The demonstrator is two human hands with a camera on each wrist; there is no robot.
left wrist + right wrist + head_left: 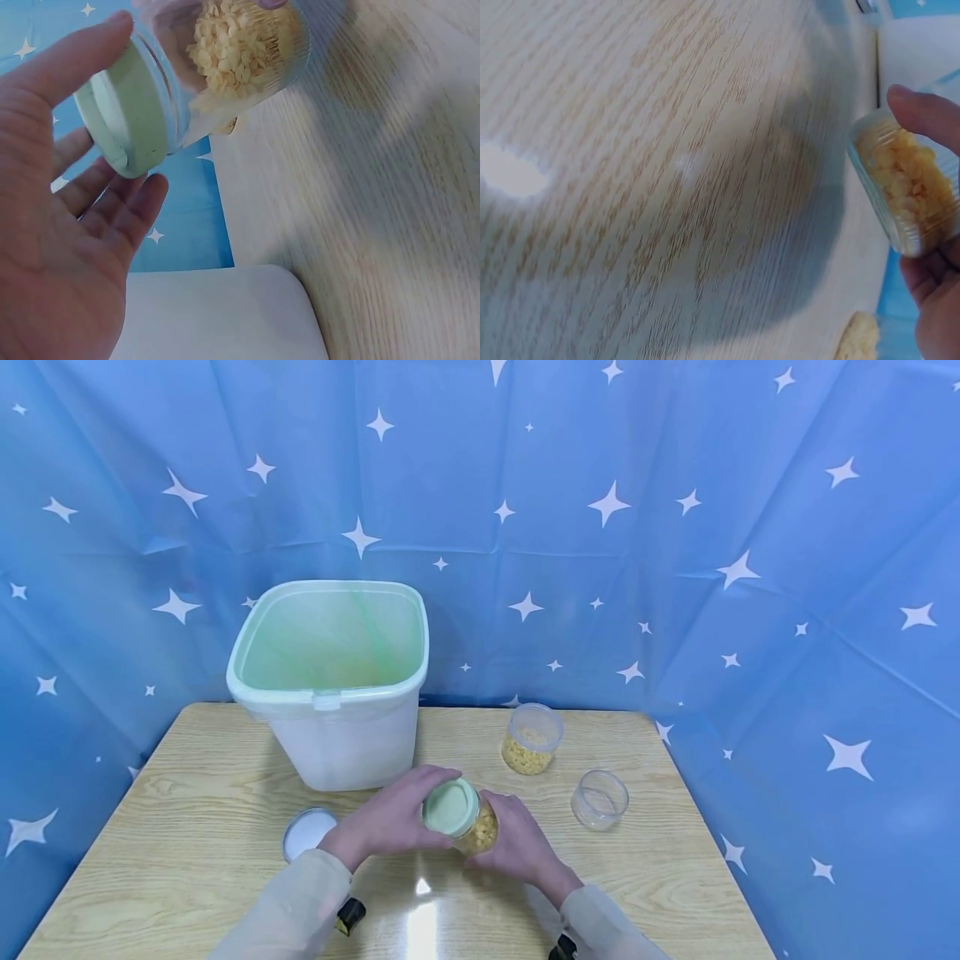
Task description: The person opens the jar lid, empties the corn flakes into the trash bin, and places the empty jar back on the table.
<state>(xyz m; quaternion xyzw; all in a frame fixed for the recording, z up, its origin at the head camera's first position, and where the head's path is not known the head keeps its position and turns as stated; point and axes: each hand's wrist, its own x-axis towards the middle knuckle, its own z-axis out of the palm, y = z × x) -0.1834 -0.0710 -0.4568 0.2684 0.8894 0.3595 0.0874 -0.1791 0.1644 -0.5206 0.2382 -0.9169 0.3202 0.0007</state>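
Observation:
A clear jar (480, 833) of pale yellow flakes is held tilted above the table, its light green lid (452, 807) toward the left. My left hand (397, 814) grips the lid, thumb on one edge and fingers at the other in the left wrist view, where the lid (127, 109) sits on the jar's mouth. My right hand (517, 843) holds the jar body near its base; in the right wrist view its thumb and fingers are around the jar (904, 184).
A large white bin (348, 735) with a green interior stands at the back left. An uncapped clear jar of flakes (531, 739) and an empty clear container (600, 800) stand to the right. A round white lid (309, 832) lies by my left wrist.

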